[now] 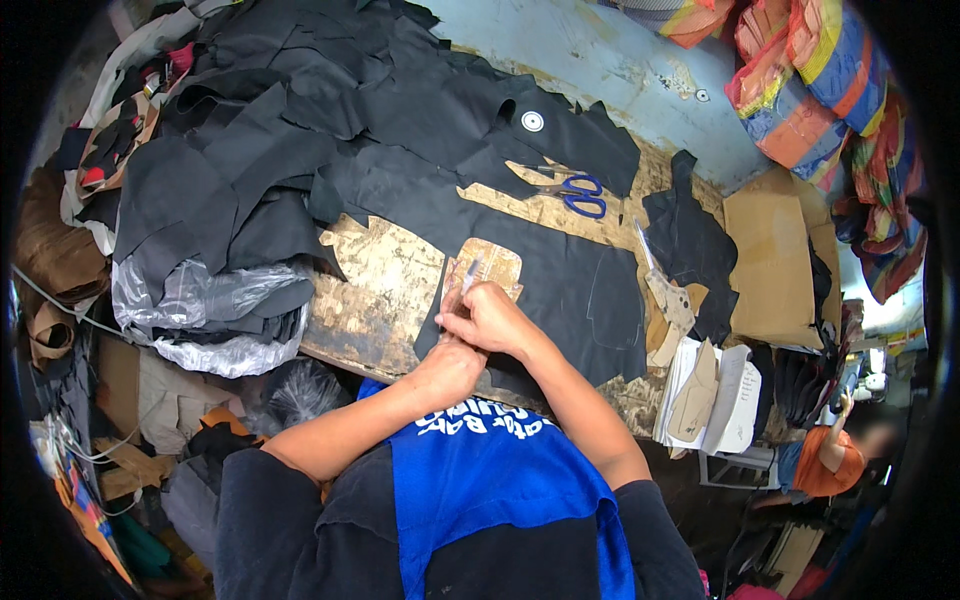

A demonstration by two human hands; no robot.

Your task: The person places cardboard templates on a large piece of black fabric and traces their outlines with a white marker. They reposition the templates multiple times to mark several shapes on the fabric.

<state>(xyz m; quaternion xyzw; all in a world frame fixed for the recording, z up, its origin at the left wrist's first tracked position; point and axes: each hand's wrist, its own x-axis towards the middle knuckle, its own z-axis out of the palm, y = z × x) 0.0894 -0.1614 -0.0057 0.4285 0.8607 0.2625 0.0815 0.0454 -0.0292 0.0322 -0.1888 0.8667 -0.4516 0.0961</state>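
My right hand point(493, 318) is closed around a slim pale pen point(469, 275), which points up and away from me. Just below it, my left hand point(449, 371) is curled closed against the right one; what its fingers hold, if anything, is hidden. Both hands are over the near edge of a black leather sheet point(550, 270) spread on the worn wooden table point(365, 300). A tan template with rounded corners point(497, 262) lies on the sheet just beyond my hands. Thin outlines of a similar shape are drawn on the leather to the right.
Blue-handled scissors point(583, 196) lie beyond the sheet. A heap of black leather point(230, 180) covers the left and far side. At right are pale templates point(672, 300), a paper stack point(735, 400) and a cardboard box point(775, 260). Another person point(826, 460) is at far right.
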